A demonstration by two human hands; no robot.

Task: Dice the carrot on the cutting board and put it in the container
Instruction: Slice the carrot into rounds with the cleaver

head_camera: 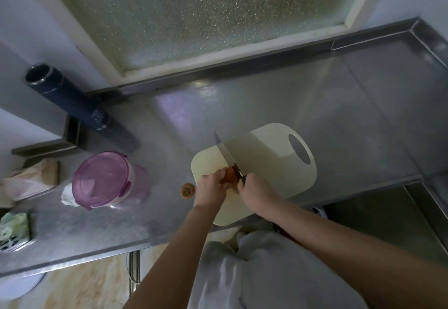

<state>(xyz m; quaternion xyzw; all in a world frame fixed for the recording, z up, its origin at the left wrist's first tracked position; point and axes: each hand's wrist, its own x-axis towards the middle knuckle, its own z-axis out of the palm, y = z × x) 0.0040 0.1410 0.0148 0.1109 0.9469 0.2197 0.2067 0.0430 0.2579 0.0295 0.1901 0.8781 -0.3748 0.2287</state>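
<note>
The left hand (211, 185) is curling over the carrot (229, 176), fingers bent and pressing it down on the cutting board (264, 160). The right hand (255, 188) is closing around the dark handle of a knife (224, 153), whose blade is pointing away toward 11 o'clock and resting against the carrot just beside the left fingertips. Only a short orange stretch of the carrot is showing between the two hands.

The cream cutting board is lying on the steel worktop (339, 105), its oval grip hole toward 2 o'clock; its near end is sticking out a little past the worktop's front edge. Just off the board at 9 o'clock a round cut carrot end (187, 190) is sitting on the bare metal.

Farther out at 9 o'clock the container (106, 179) is standing with its purple lid clipped on — a crumpled white scrap (68, 196) is touching its left side. At 10 o'clock a tall dark bottle (70, 101) is standing near the back corner. At the far left edge a crumpled paper bag (31, 177) is lying, with a green-and-white packet (14, 230) nearer the front. A frosted window (206, 12) is filling the wall at 12 o'clock.
</note>
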